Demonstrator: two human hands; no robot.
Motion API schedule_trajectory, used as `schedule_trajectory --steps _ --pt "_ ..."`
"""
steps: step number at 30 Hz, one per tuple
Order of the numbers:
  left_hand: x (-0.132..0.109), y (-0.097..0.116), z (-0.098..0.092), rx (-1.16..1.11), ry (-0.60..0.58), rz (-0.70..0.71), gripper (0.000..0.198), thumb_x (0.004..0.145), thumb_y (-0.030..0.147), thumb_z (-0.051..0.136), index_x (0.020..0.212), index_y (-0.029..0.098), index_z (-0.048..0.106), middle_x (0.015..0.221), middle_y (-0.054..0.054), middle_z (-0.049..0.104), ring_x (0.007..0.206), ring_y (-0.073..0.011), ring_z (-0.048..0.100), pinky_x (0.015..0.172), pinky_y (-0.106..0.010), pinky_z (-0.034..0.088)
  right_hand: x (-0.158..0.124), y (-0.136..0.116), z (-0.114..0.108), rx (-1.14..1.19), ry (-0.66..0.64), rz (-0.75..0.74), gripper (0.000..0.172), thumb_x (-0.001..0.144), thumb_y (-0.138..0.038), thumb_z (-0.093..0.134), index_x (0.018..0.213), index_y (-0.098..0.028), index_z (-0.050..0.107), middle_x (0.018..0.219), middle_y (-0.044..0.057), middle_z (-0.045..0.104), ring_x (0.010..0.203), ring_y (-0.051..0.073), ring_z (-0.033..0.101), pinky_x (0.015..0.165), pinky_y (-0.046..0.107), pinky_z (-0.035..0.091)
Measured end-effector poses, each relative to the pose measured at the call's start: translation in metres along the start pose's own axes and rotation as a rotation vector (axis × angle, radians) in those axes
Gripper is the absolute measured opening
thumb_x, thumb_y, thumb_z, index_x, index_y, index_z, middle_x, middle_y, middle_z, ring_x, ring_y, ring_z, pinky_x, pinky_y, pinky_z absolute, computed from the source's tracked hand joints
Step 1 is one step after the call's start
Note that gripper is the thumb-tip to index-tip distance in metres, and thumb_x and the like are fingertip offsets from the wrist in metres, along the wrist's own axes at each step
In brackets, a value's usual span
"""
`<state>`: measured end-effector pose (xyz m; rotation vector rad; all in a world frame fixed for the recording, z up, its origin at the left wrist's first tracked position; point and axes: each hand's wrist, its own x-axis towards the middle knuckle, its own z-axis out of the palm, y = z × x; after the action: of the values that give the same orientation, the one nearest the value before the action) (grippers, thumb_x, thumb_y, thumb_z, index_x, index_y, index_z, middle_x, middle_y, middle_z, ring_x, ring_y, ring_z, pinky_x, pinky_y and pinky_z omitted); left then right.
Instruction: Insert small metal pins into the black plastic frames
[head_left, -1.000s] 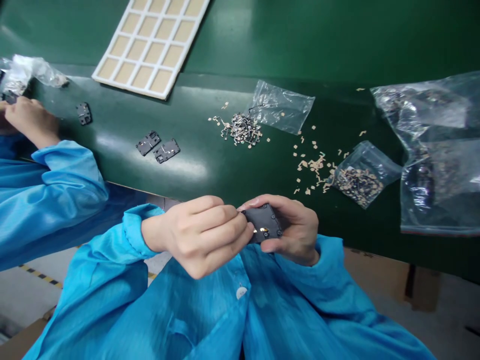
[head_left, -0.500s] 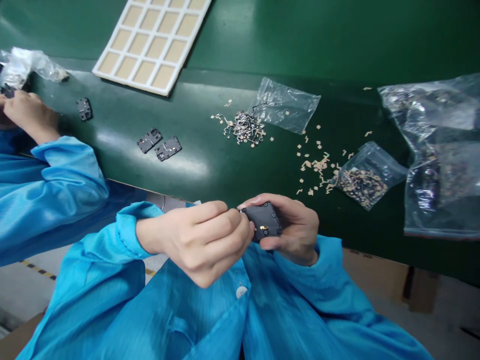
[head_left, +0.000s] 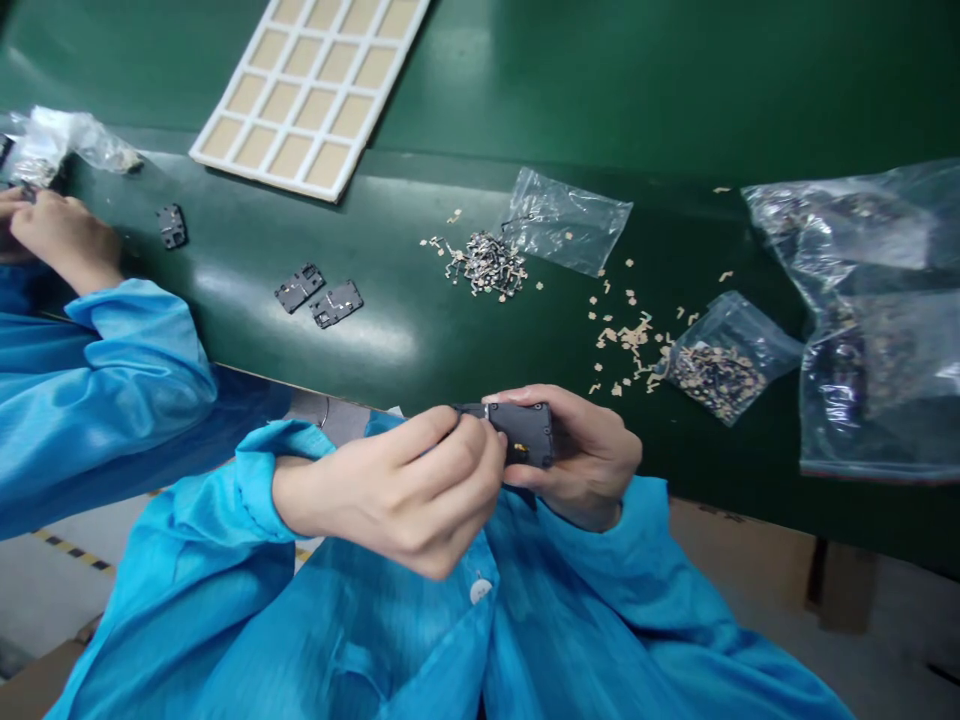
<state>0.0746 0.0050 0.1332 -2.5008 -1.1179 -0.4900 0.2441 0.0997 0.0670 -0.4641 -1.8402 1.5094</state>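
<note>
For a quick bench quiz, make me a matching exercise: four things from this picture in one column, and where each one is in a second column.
Things:
1. dark part
2. metal pile
3. white grid
4. co-worker's hand

Places:
A. beside a clear bag
B. at the view's left edge
C. gripped in the right hand
D. at the top of the view

Pairs: 1-C, 2-A, 3-D, 4-B

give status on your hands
Right hand cradling black housing; left hand gripping its other end; gold contact showing; loose metal clips lying beyond hands
</note>
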Motion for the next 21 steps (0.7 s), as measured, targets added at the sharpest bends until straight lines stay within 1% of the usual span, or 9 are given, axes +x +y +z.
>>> schedule_trajectory --steps 3,4,6,8,10,12,15,19,21 --pt "-0.002 0.001 0.007 0.005 0.08 -0.017 0.017 0.088 0.012 0.056 0.083 0.009 0.072 0.086 -0.01 0.074 0.078 -0.0193 0.07 0.064 -0.029 0.06 -0.002 -0.001 0.001 0.012 0.052 0.003 0.041 0.074 -0.05 0.075 0.107 -0.028 0.068 0.096 0.004 0.074 0.082 0.021 0.071 0.077 0.033 0.058" --pt "-0.003 0.001 0.01 -0.023 0.128 -0.055 0.016 0.088 0.013 0.057 0.084 0.011 0.072 0.086 -0.009 0.074 0.079 -0.0184 0.07 0.063 -0.028 0.061 -0.003 -0.002 0.001 0.038 0.065 0.009 0.042 0.074 -0.051 0.075 0.109 -0.029 0.067 0.098 0.004 0.074 0.085 0.021 0.071 0.078 0.034 0.059" --pt "-0.006 0.0 0.015 -0.1 0.232 -0.198 0.011 0.089 0.02 0.061 0.089 0.014 0.07 0.089 -0.008 0.074 0.082 -0.0179 0.071 0.066 -0.028 0.062 -0.002 -0.004 0.001 0.121 0.061 0.007 0.043 0.075 -0.05 0.074 0.113 -0.033 0.065 0.102 0.004 0.074 0.089 0.022 0.072 0.08 0.035 0.06" --pt "-0.009 0.0 0.019 -0.196 0.295 -0.379 0.024 0.087 0.035 0.067 0.099 0.014 0.066 0.095 -0.01 0.074 0.086 -0.0198 0.071 0.07 -0.031 0.063 -0.001 -0.006 0.0 0.193 0.016 0.01 0.042 0.077 -0.048 0.074 0.115 -0.035 0.064 0.105 0.002 0.074 0.093 0.02 0.072 0.082 0.033 0.06" --pt "-0.01 0.0 0.021 -0.283 0.306 -0.481 0.043 0.083 0.045 0.069 0.11 0.012 0.061 0.097 -0.012 0.074 0.086 -0.0203 0.072 0.071 -0.029 0.063 0.001 -0.007 -0.002 0.23 -0.012 0.006 0.04 0.079 -0.047 0.072 0.116 -0.034 0.063 0.106 0.002 0.074 0.095 0.019 0.072 0.082 0.031 0.06" --pt "-0.011 0.0 0.022 -0.309 0.266 -0.492 0.05 0.082 0.042 0.071 0.116 0.008 0.056 0.093 -0.013 0.074 0.083 -0.0194 0.073 0.071 -0.027 0.062 0.002 -0.009 -0.003 0.216 -0.016 0.045 0.039 0.082 -0.045 0.071 0.116 -0.03 0.063 0.106 0.003 0.074 0.095 0.019 0.072 0.082 0.03 0.06" --pt "-0.011 0.001 0.024 -0.187 0.241 -0.433 0.048 0.081 0.034 0.074 0.114 0.005 0.056 0.088 -0.013 0.075 0.08 -0.0201 0.074 0.069 -0.027 0.062 0.003 -0.011 -0.005 0.151 -0.02 0.195 0.033 0.084 -0.04 0.068 0.112 -0.022 0.066 0.1 0.005 0.074 0.086 0.018 0.072 0.074 0.027 0.059" --pt "-0.012 0.002 0.03 -0.04 0.275 -0.377 0.038 0.084 0.032 0.071 0.111 0.009 0.058 0.088 -0.01 0.076 0.076 -0.0175 0.073 0.069 -0.026 0.062 0.006 -0.011 -0.004 0.124 -0.086 0.335 0.018 0.084 -0.034 0.065 0.085 -0.017 0.072 0.071 0.003 0.071 0.063 0.014 0.066 0.057 0.022 0.054" --pt "-0.012 0.003 0.033 -0.026 0.277 -0.381 0.035 0.086 0.032 0.069 0.113 0.012 0.058 0.089 -0.007 0.076 0.075 -0.0158 0.073 0.07 -0.025 0.062 0.008 -0.01 -0.003 0.132 -0.086 0.364 0.016 0.082 -0.031 0.066 0.079 -0.017 0.073 0.068 0.002 0.07 0.06 0.013 0.064 0.055 0.022 0.053"
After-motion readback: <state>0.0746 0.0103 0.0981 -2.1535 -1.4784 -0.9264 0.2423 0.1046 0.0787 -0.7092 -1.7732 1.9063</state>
